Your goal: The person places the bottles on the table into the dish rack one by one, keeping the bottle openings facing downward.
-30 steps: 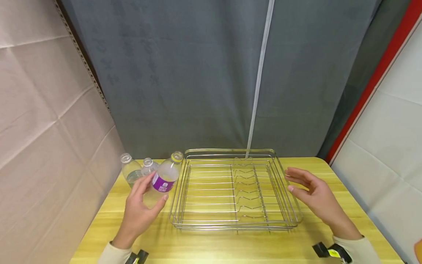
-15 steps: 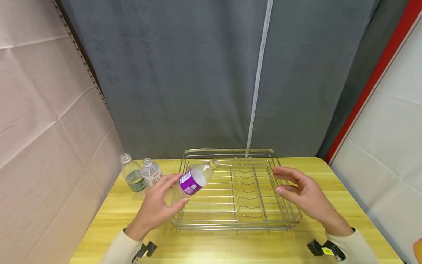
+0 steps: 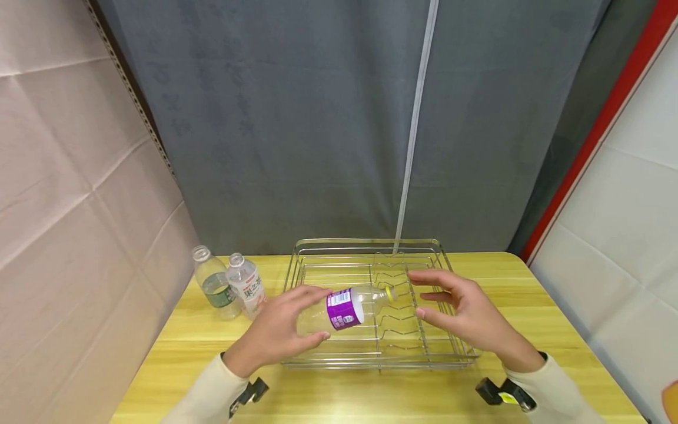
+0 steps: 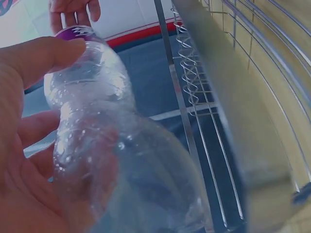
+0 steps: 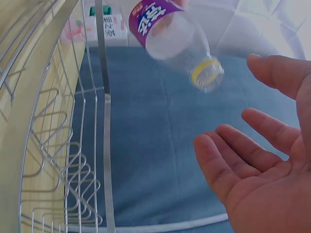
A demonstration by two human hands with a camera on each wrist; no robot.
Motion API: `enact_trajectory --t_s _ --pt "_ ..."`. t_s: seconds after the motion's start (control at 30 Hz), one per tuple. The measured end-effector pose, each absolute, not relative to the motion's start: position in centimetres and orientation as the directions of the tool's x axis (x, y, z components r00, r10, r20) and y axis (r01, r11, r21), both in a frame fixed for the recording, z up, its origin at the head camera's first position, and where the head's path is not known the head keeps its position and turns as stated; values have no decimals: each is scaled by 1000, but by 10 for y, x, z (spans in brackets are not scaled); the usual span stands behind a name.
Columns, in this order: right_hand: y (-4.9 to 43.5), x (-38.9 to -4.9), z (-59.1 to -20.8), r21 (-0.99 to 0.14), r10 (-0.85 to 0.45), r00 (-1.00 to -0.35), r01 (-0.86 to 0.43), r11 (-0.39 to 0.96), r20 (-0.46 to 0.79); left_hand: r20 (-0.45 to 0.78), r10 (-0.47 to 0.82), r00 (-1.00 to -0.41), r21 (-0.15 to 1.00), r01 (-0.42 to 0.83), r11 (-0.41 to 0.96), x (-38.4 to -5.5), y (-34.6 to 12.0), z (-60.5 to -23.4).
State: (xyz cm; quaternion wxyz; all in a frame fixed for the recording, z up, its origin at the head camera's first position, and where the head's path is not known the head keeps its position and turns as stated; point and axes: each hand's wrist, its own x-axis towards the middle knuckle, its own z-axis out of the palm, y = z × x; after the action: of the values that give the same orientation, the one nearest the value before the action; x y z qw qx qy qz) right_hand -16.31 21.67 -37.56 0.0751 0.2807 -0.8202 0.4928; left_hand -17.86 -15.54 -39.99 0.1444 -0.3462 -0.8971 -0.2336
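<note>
A clear plastic bottle with a purple label and a yellow ring at its uncapped neck lies nearly level above the wire rack. My left hand grips it around its lower part, thumb on the near side. In the left wrist view the bottle's clear lower body fills the space beside the thumb. The neck points toward my right hand, whose fingers are parted and hold nothing. In the right wrist view a gap shows between the yellow-ringed mouth and those fingers.
Two more uncapped bottles stand left of the rack: one with a green label and one with a white and pink label. The rack has raised rails and wavy wire dividers. A grey curtain hangs behind the wooden table.
My left hand has carried the purple-labelled bottle rightward over the rack and tipped it from near upright to nearly level. My right hand has moved left toward its neck.
</note>
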Motion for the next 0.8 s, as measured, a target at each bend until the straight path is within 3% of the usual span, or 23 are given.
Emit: enact_trajectory --t_s 0.27,0.6,0.8 --pt "198 -165 -373 -745 -456 -811 -550 378 367 352 658 -666 265 745 612 -183 -139 -391" --pt "177 -172 -375 -590 -578 -756 -628 508 308 277 736 -618 216 786 579 -185 -117 -383" --pt "173 -173 -375 -593 -591 -779 -582 557 209 275 753 -598 224 801 555 -185 -111 -378"
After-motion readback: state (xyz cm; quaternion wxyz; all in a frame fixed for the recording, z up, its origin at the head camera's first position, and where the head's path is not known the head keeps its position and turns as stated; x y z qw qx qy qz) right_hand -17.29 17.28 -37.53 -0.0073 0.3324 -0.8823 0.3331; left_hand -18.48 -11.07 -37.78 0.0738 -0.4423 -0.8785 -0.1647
